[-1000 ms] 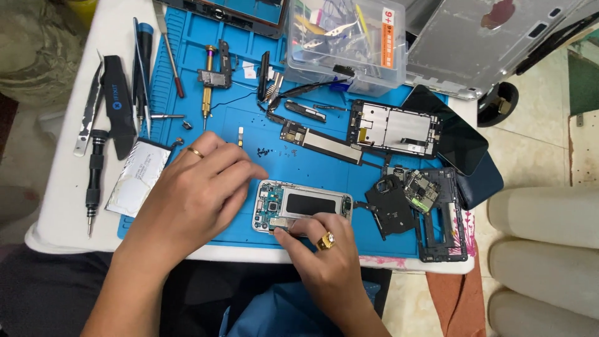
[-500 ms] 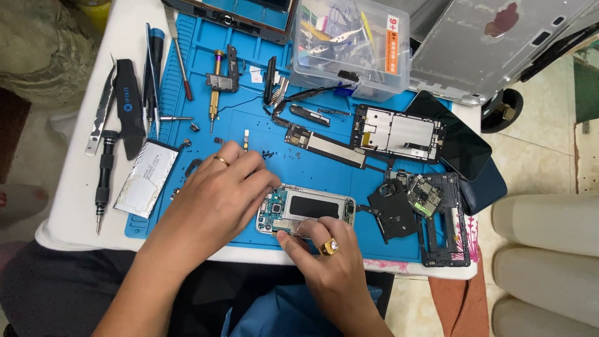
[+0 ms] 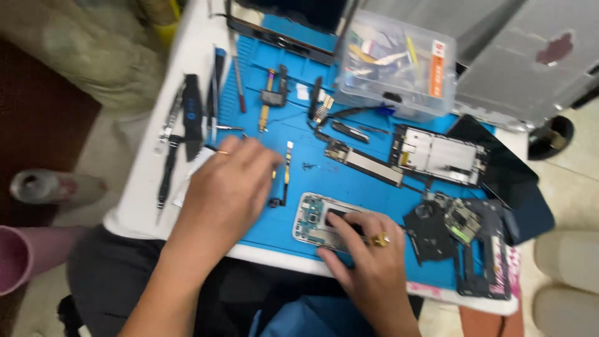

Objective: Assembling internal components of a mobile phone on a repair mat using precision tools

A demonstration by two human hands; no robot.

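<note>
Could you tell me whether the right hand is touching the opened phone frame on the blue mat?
Touching. The head view shows the right hand with its fingers lying directly on the opened phone frame, covering its right part, with no gap visible.

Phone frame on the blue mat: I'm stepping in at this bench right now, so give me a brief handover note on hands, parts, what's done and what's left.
Right hand: fingers pressing on the opened phone frame at the near edge of the blue mat.
Left hand: flat on the mat beside a small flex cable, holding nothing that I can see.
Done: phone is opened; circuit board, screen frame and other parts lie spread out.
Left: frame is not reassembled; screwdrivers lie at the left.
</note>
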